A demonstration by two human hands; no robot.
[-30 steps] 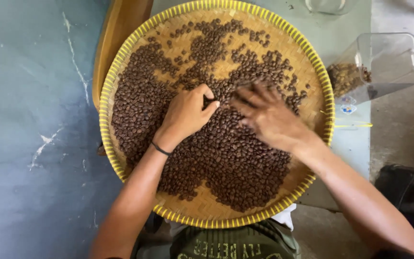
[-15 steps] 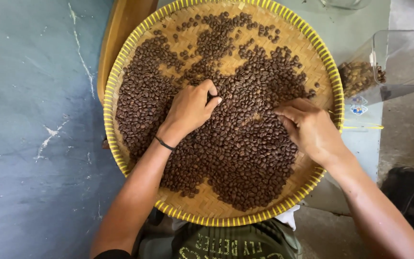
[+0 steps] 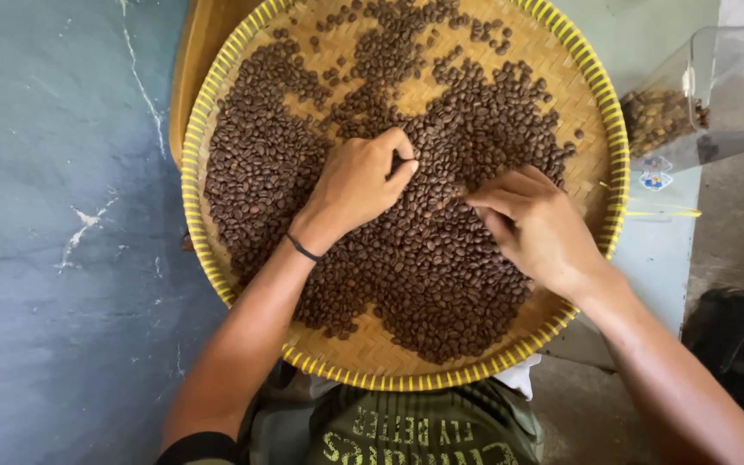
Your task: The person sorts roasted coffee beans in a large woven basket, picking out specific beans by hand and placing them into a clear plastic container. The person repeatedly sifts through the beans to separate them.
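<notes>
Left hand rests loosely curled, right hand pinches fingertips together; both lie on the coffee beans between them, spread beneath on the woven tray

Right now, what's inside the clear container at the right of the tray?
The clear container holds a small pile of brownish beans at its lower end; the frame edge cuts off its far part.

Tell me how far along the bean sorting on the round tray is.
Done: a clear container beside the tray holds some beans. In hand: the left hand rests curled on the coffee beans, and the right hand reaches fingers into them mid-pile. Left: most of the woven tray is covered in beans, with only small bare patches at the top and bottom.
</notes>
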